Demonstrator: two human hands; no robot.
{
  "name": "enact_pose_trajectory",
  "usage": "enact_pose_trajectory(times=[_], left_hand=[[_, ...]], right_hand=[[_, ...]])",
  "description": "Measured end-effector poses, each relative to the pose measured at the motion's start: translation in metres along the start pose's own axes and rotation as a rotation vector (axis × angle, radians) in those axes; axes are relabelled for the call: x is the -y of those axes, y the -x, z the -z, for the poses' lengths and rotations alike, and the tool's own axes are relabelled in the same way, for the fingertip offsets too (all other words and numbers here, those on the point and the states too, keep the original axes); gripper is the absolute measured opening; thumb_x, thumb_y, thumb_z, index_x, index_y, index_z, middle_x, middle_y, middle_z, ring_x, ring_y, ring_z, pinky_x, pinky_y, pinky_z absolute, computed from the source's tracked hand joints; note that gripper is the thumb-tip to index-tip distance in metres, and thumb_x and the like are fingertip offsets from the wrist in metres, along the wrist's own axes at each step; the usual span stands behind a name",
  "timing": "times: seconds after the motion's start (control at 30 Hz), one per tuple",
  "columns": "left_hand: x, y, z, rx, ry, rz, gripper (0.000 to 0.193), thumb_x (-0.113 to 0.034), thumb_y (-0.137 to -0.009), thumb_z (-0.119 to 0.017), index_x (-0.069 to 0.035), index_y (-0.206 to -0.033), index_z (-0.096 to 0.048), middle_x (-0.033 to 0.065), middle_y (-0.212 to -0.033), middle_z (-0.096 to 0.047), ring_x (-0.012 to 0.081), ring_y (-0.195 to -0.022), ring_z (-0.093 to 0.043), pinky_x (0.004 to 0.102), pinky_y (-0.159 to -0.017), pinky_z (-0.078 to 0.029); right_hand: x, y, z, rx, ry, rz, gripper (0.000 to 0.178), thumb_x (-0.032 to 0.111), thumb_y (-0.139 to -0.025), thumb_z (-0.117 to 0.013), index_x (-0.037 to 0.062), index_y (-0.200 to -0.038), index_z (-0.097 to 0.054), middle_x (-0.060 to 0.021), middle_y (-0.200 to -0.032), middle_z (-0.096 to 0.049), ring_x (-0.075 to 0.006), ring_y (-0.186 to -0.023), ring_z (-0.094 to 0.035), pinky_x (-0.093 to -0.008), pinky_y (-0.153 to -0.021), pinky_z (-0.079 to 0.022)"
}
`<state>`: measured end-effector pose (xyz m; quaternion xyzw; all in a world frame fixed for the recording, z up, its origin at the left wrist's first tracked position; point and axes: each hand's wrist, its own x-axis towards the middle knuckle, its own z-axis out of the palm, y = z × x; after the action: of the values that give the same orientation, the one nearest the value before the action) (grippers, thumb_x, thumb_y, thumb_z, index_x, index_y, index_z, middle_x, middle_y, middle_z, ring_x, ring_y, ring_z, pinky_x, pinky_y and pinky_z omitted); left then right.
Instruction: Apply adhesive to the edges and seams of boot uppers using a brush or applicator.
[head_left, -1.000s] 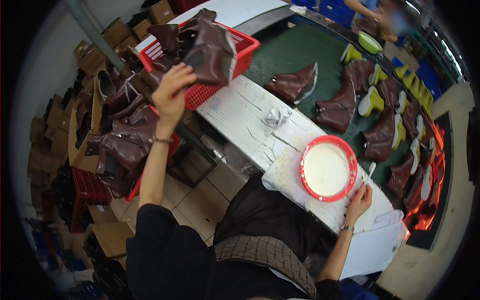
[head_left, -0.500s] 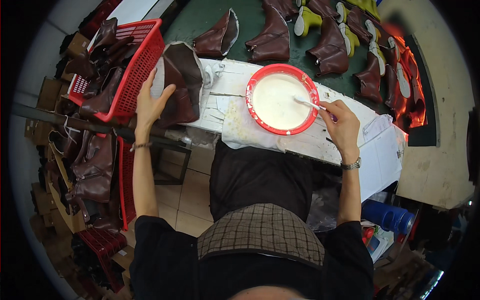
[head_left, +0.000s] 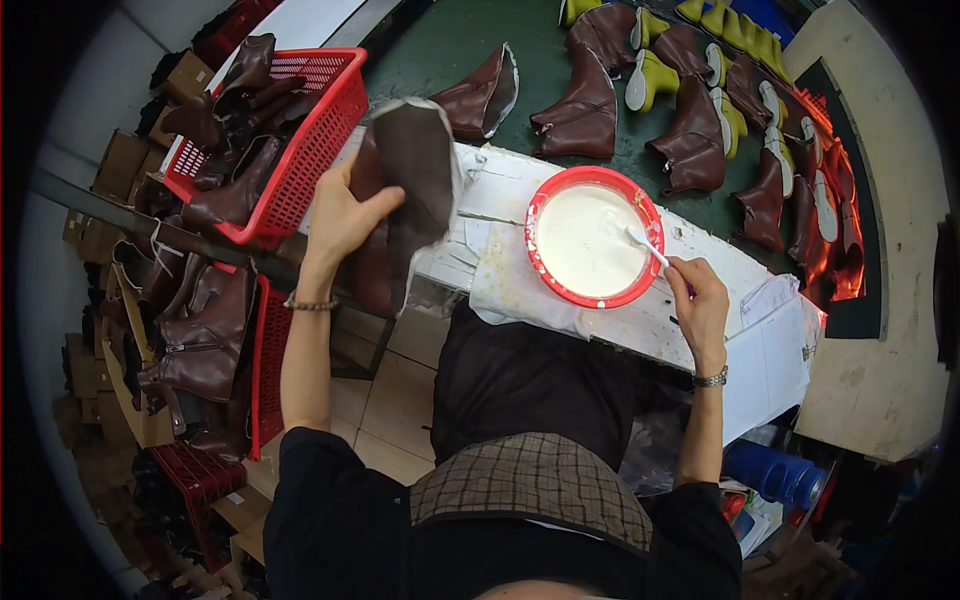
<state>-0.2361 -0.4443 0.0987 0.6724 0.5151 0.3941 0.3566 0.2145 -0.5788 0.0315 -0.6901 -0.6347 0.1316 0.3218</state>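
My left hand (head_left: 343, 222) is closed on a dark brown leather boot upper (head_left: 418, 185), thumb on its near face. The upper has a pale, rough edge and is held up over the left end of the white bench; the fingers behind it are hidden. My right hand (head_left: 700, 303) pinches the purple handle of a small toothbrush-like brush (head_left: 650, 246). Its white head rests at the right inside rim of a red basin (head_left: 534, 262), touching the creamy white liquid (head_left: 590, 238) in it.
A red basket (head_left: 335, 110) of boot uppers stands at the left, with more uppers (head_left: 205, 335) below. On the green surface (head_left: 430, 45) beyond lie brown uppers (head_left: 580, 105) and yellow-green shoe lasts (head_left: 650, 80). A heater (head_left: 850, 235) glows orange at right. A stained cloth (head_left: 520, 285) lies beside the basin.
My left hand has closed on the boot upper and raised it from the bench. The brush has shifted slightly toward the basin's right rim. The whole view has shifted a little.
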Motion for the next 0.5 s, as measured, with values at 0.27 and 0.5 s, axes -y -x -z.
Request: enact_pose_trajectory(times=[0.27, 0.5], left_hand=[[-0.049, 0.03, -0.041, 0.447, 0.094, 0.106, 0.044, -0.009, -0.083, -0.08, 0.007, -0.123, -0.069, 0.0057, -0.102, -0.075, 0.0085, -0.093, -0.063, 0.0282, -0.087, -0.054], [-0.077, 0.032, -0.062, 0.639, 0.141, 0.215, 0.042, -0.007, -0.079, -0.082, 0.007, -0.118, -0.071, 0.0028, -0.092, -0.074, 0.0068, -0.084, -0.063, 0.0258, -0.079, -0.054]], right_hand=[[0.047, -0.031, 0.0, -0.152, -0.352, 0.257, 0.017, 0.012, -0.088, -0.078, 0.0061, -0.104, -0.079, -0.0061, -0.087, -0.066, -0.0197, -0.077, -0.063, -0.0315, -0.066, -0.047], [0.073, -0.052, -0.003, -0.069, -0.27, 0.496, 0.018, 0.012, -0.082, -0.084, 0.0094, -0.1, -0.082, -0.0015, -0.087, -0.068, -0.0137, -0.085, -0.06, -0.0312, -0.084, -0.037]])
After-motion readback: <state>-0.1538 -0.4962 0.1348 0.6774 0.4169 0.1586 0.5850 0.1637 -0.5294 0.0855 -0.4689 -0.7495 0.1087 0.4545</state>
